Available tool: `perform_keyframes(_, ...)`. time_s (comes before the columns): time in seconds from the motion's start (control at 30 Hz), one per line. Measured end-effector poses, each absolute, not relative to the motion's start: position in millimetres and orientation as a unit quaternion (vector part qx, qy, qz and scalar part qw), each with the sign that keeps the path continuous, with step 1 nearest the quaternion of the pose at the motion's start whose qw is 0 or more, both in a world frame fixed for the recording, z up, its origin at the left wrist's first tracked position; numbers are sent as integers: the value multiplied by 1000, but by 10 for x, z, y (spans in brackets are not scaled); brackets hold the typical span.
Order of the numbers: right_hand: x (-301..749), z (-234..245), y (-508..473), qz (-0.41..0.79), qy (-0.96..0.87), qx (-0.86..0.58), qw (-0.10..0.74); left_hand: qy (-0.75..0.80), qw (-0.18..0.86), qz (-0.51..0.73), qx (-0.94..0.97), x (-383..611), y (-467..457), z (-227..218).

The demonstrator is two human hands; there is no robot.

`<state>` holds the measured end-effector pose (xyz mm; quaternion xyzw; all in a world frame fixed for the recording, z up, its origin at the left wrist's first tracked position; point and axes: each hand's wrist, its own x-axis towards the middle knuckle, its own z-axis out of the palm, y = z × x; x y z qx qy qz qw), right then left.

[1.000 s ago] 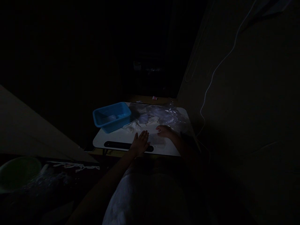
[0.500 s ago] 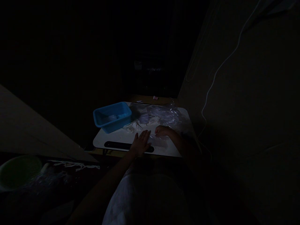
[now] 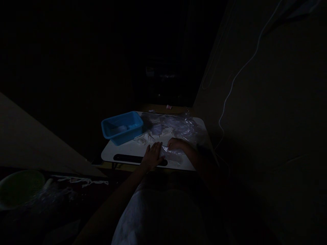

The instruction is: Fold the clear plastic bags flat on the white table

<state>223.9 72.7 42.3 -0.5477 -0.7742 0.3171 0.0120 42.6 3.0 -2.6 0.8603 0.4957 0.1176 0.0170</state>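
In the dim head view, my left hand (image 3: 152, 155) lies with its fingers stretched out over the near part of a white folding table (image 3: 108, 153), at the left side of a clear plastic bag (image 3: 175, 157). My right hand (image 3: 175, 144) is closed, its fingers pinching the bag's upper edge, where a shiny crease shows. Just beyond the hands sit two crumpled whitish bundles (image 3: 145, 137). The fingertips of the right hand are partly hidden by the dark.
A blue plastic basin (image 3: 124, 139) with pale contents stands at the table's left. Loose clear plastic sheets (image 3: 182, 125) spread over the back right. A white cable (image 3: 228, 96) hangs along the right wall. A green basket (image 3: 21, 187) is on the floor at left.
My right hand has shifted slightly left and down, and the bag's upper edge now looks creased and shiny. My left hand stays almost in place.
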Motion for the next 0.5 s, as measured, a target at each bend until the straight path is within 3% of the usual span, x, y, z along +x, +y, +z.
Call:
perform_keyframes(0.3, 2316, 438, 680, 406, -738, -529, 107, 489, 81, 187, 848, 382, 98, -11)
perform_keyframes(0.4, 2344, 427, 639, 441, -714, -524, 146, 474, 173, 264, 822, 346, 172, 39)
perform_keyframes(0.5, 2361, 402, 573, 480, -688, -511, 186, 456, 345, 319, 756, 322, 247, 71)
